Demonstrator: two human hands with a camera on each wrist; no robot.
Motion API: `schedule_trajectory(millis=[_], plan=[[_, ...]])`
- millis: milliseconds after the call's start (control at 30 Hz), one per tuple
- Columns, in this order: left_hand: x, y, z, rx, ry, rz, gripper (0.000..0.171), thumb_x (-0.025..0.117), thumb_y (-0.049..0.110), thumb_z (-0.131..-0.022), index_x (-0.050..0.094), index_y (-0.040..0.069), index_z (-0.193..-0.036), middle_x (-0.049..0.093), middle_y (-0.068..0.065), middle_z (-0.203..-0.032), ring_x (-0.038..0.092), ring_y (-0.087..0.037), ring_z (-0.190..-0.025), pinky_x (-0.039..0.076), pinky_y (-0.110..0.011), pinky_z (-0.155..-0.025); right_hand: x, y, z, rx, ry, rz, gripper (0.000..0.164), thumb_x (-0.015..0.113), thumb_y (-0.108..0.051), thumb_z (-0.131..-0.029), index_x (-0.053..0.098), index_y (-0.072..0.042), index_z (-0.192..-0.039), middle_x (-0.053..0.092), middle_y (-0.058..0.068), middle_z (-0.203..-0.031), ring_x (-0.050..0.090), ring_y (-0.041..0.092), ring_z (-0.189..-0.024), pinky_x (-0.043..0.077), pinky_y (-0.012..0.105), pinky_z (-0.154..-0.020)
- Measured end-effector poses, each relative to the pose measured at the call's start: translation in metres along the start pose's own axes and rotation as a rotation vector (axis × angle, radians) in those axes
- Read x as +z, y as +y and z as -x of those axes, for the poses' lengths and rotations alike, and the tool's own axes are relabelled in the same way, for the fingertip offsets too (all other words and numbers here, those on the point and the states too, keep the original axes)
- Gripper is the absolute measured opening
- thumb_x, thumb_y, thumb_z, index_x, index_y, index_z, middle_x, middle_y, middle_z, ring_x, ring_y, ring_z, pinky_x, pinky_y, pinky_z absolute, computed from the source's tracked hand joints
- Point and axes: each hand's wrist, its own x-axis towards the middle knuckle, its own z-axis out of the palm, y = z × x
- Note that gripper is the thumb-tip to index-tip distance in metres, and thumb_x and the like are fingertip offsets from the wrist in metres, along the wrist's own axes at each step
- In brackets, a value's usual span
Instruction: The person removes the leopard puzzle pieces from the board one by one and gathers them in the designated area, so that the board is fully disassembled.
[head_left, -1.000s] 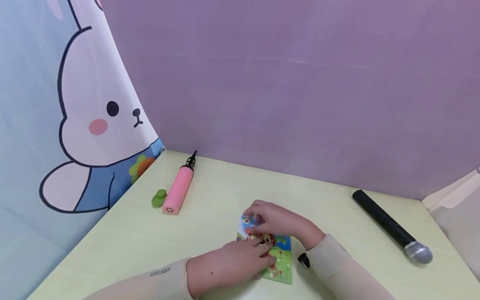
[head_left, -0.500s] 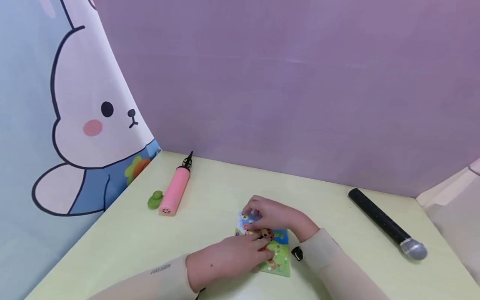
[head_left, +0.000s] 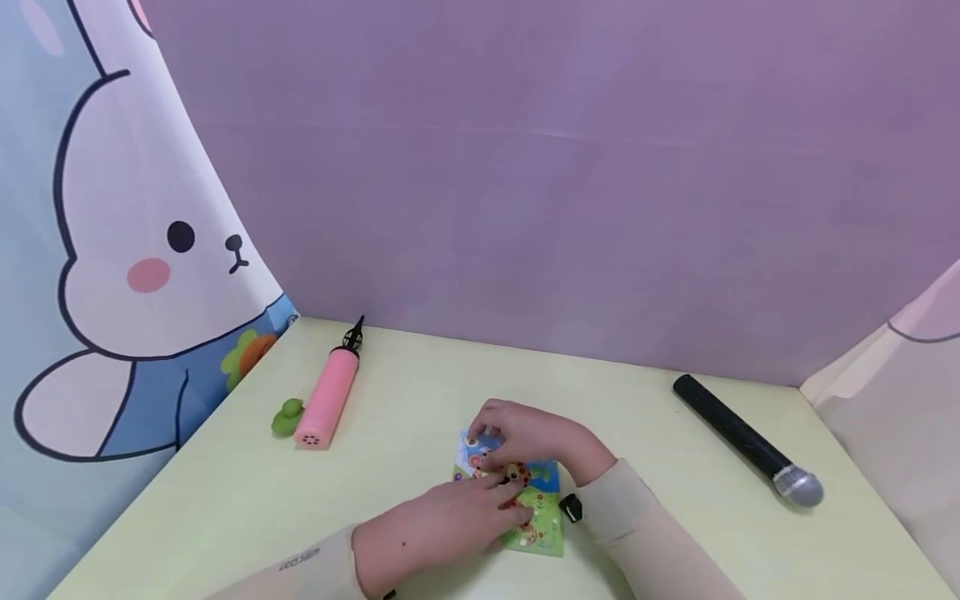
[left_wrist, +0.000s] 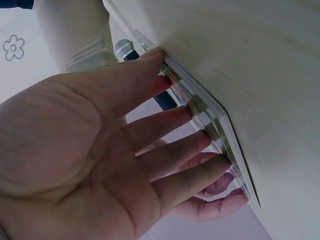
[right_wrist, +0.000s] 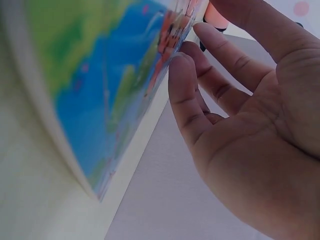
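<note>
A small flat board [head_left: 549, 523] with a bright cartoon picture, green below and blue above, lies on the table under both hands. My left hand [head_left: 444, 523] reaches over its near left part with fingers spread. In the left wrist view, the left fingertips [left_wrist: 204, 136] rest along the printed face, thumb near the edge. My right hand [head_left: 534, 435] arches over the board's far left corner with bent fingers. The right wrist view shows those fingertips [right_wrist: 183, 62] right at the printed face. The hands cover much of the picture.
A pink hand pump [head_left: 328, 398] with a black nozzle lies at the back left, beside a small green toy [head_left: 288, 418]. A black microphone [head_left: 738, 429] with a silver head lies to the right. A purple backdrop [head_left: 525, 208] rises behind the table.
The head view has turned slightly right, so everything appears shifted left. Both hands keep nearly the same places on the board.
</note>
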Motion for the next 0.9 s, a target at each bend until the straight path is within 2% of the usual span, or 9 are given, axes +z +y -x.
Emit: schedule_trajectory(millis=[300, 700, 900], plan=[[-0.0002, -0.0013, 0.0011, -0.018, -0.031, 0.030, 0.046, 0.071, 0.038, -0.104, 0.062, 0.032, -0.149, 0.059, 0.008, -0.157, 0.053, -0.016, -0.150, 0.053, -0.028, -0.117, -0.0009, -0.0092, -0.0045, 0.042, -0.017, -0.013, 0.025, 0.080, -0.024, -0.097, 0.073, -0.018, -0.120, 0.060, -0.001, -0.125, 0.060, 0.018, -0.117, 0.056, 0.038, -0.101], [-0.0015, -0.0020, 0.0002, 0.001, 0.007, -0.008, 0.042, 0.072, 0.038, -0.103, 0.065, 0.034, -0.143, 0.061, 0.007, -0.154, 0.055, -0.016, -0.146, 0.057, -0.027, -0.110, -0.0038, -0.0079, -0.0072, 0.036, -0.061, -0.047, 0.030, 0.078, -0.020, -0.098, 0.064, -0.010, -0.123, 0.058, 0.004, -0.123, 0.057, 0.017, -0.113, 0.053, 0.041, -0.105], [-0.0029, -0.0022, 0.0006, -0.011, -0.022, 0.001, 0.044, 0.073, 0.040, -0.101, 0.064, 0.036, -0.144, 0.059, 0.008, -0.157, 0.053, -0.016, -0.148, 0.057, -0.027, -0.110, -0.0047, -0.0096, -0.0077, 0.055, -0.061, -0.082, 0.032, 0.079, -0.017, -0.097, 0.062, -0.008, -0.123, 0.059, 0.006, -0.122, 0.056, 0.019, -0.111, 0.053, 0.043, -0.105]])
